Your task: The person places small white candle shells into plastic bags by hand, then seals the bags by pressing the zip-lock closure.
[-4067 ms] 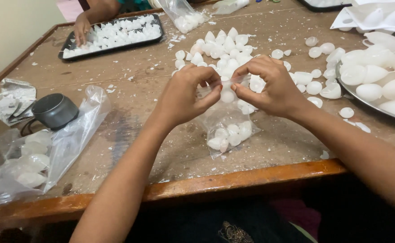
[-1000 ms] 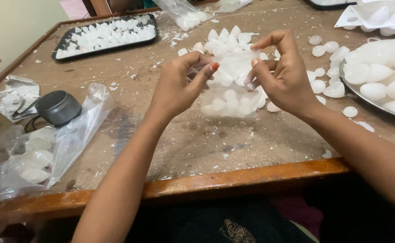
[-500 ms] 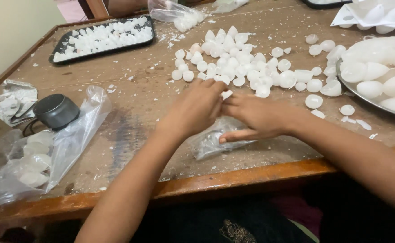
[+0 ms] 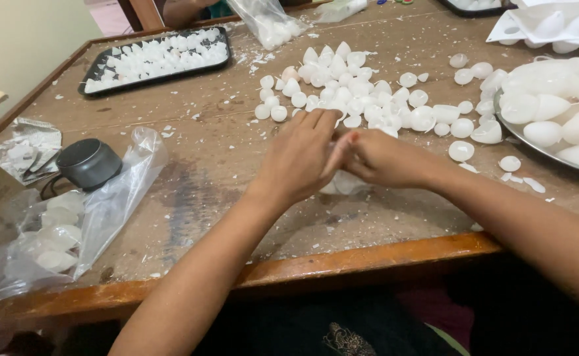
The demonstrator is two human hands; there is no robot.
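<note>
Both hands met low over the wooden table (image 4: 190,165), the left hand (image 4: 300,158) and right hand (image 4: 385,158) pinching a small clear plastic bag (image 4: 348,184) lying beneath them — best kept flat, pinched near its mouth, clear of the loose white shells (image 4: 362,99).

Left hand (image 4: 299,158) and right hand (image 4: 385,158) meet low over the worn brown wooden desk (image 4: 223,165), fingers pinched together on a small clear plastic bag (image 4: 345,183) lying on the surface; whether each grip is closed on it cannot be told. Just beyond the hands lies a loose heap of small white dome-shaped shells (image 4: 355,92). Far left: a black rectangular tray of white pieces (image 4: 157,59). Near left: a round dark grey lidded container (image 4: 90,161) beside a large clear plastic bag of white shells (image 4: 72,224). Right edge: a metal plate piled with larger white cone-shaped shells (image 4: 559,118).
</note>
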